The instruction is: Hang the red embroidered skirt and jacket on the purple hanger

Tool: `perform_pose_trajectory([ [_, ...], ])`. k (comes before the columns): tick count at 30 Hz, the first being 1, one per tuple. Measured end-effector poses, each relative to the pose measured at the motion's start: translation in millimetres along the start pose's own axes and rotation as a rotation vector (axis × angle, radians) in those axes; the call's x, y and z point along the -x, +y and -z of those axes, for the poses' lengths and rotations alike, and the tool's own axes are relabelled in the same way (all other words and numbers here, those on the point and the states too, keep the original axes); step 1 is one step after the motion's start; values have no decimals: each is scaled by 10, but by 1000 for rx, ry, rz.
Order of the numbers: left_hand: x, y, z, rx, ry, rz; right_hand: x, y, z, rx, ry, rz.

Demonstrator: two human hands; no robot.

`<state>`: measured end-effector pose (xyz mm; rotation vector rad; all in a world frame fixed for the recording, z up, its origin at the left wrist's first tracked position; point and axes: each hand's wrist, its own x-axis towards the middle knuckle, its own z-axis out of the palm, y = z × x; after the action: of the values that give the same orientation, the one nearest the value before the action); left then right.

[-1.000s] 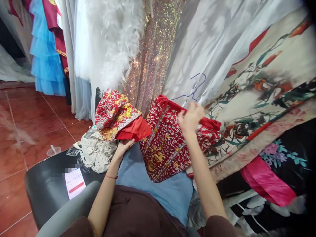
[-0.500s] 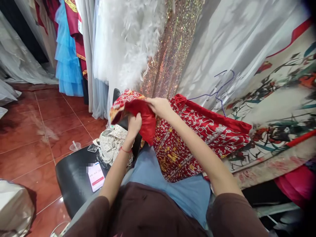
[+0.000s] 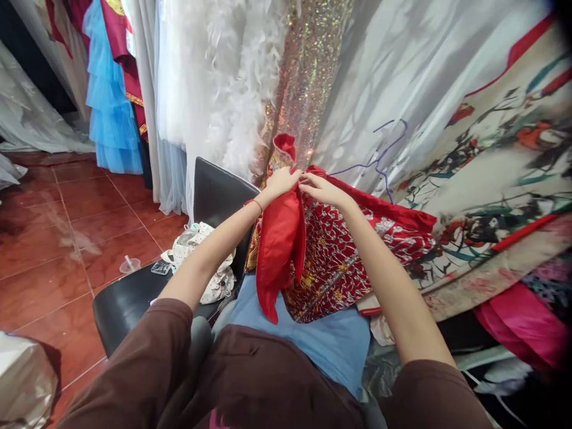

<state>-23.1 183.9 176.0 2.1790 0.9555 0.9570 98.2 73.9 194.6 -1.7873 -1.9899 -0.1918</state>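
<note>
A red embroidered garment (image 3: 279, 256) hangs from my hands over my lap, its smooth red lining facing me. Its collar-like end (image 3: 285, 145) stands up beyond my fingers. My left hand (image 3: 282, 180) is closed on its upper edge. Close beside it, the bent fingers of my right hand (image 3: 324, 187) pinch the same edge, fingertips nearly meeting the left ones. What lies between the fingertips is too small to make out. A red skirt (image 3: 339, 250) with silver and gold embroidery lies across my lap to the right, a purple hanger (image 3: 378, 164) at its waistband.
At my left stands a black chair (image 3: 120, 310) with a dotted white cloth bag (image 3: 218, 280) on it. A plastic cup (image 3: 129, 264) is beyond the seat, near the tiled floor (image 3: 40, 238). Hanging gowns (image 3: 232, 89) and a floral-patterned cloth (image 3: 504, 179) stand close in front and right.
Both hands have moved rightward and closer together. The red garment has swung from the left to upright, its lining now hanging down over my lap. My left forearm now covers the phone.
</note>
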Motion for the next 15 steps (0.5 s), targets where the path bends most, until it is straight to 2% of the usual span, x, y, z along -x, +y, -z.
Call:
perform_pose_trajectory([
  [4,-203,-45,-97,-190,-5,92,198,247,1,396,206,-195],
  [6,-286,-52,-111,-235,37,97,273,367,17,509,218,-275],
  [11,-484,32,-127,-320,180,-2,441,586,52,442,98,-306],
  [15,-641,159,-133,-353,219,-77,573,659,31,423,182,-440],
])
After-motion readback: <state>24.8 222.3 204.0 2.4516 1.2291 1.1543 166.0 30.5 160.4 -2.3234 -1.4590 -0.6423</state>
